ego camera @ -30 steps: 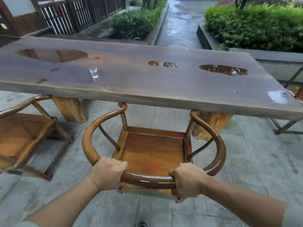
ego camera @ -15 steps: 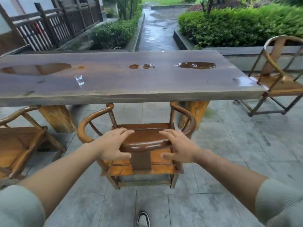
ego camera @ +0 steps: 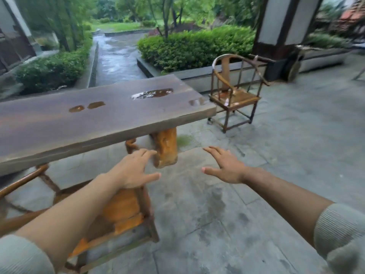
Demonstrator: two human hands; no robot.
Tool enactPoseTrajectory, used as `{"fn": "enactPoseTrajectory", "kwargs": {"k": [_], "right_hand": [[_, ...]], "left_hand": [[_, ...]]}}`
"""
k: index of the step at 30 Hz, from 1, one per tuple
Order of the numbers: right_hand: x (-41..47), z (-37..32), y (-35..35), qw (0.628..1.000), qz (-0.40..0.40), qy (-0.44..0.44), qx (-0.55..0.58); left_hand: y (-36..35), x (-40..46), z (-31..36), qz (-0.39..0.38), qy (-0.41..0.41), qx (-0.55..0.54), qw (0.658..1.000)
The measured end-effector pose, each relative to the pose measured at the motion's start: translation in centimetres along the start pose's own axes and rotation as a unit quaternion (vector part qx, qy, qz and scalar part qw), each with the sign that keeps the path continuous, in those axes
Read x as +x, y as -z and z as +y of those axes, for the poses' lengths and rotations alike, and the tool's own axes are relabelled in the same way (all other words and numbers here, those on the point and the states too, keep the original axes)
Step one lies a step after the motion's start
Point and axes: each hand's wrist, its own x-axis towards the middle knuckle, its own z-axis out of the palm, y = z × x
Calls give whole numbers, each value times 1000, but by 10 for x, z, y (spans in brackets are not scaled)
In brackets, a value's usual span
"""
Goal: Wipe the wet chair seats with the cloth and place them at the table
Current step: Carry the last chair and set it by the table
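Observation:
A long dark wooden table (ego camera: 94,123) with several puddles on top runs across the left half. One orange-brown round-backed chair (ego camera: 122,212) is tucked under its near edge, partly hidden by my left forearm. My left hand (ego camera: 132,171) hovers open above that chair, fingers spread, holding nothing. My right hand (ego camera: 225,167) floats open over the paving to the right, also holding nothing. Another round-backed chair (ego camera: 235,95) stands apart past the table's right end, and its seat looks wet. No cloth is in view.
The carved orange table leg (ego camera: 166,147) stands just beyond my left hand. Wet grey stone paving (ego camera: 256,184) stretches to the right. A low planter wall (ego camera: 197,76) with hedges lies behind the table, and a dark pillar (ego camera: 280,36) rises at the back right.
Both hands have let go of the chair's back rail and spread open. My view has swung right, bringing the far chair and the pillar into sight.

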Motion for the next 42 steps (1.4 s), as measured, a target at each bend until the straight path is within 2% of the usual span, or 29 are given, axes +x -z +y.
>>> {"fn": "enactPoseTrajectory", "kwargs": {"k": [3, 6, 10, 14, 19, 23, 26, 32, 35, 42], "right_hand": [[9, 100, 48, 999, 15, -38, -21], [24, 204, 108, 996, 48, -69, -15], [45, 311, 189, 992, 64, -104, -27], [77, 407, 260, 990, 67, -121, -42], [144, 514, 302, 990, 60, -125, -39], [229, 589, 332, 989, 59, -120, -56], [329, 648, 364, 991, 50, -107, -59], [505, 715, 423, 995, 36, -82, -46], [595, 749, 448, 997, 37, -53, -34], [850, 853, 469, 999, 10, 20, -44]], "left_hand": [[-5, 114, 59, -2, -49, 29, 998], [-10, 239, 122, -10, -62, 30, 998], [2, 377, 205, -10, -62, -13, 998], [15, 501, 279, -10, -108, 5, 994], [12, 646, 314, -9, -116, 26, 993], [9, 761, 307, -6, -138, 76, 988], [18, 872, 283, -2, -127, 73, 989], [47, 1009, 232, -4, -59, 54, 997], [64, 1079, 201, 19, -36, 65, 997], [49, 1270, 117, 14, 36, 75, 996]]}}
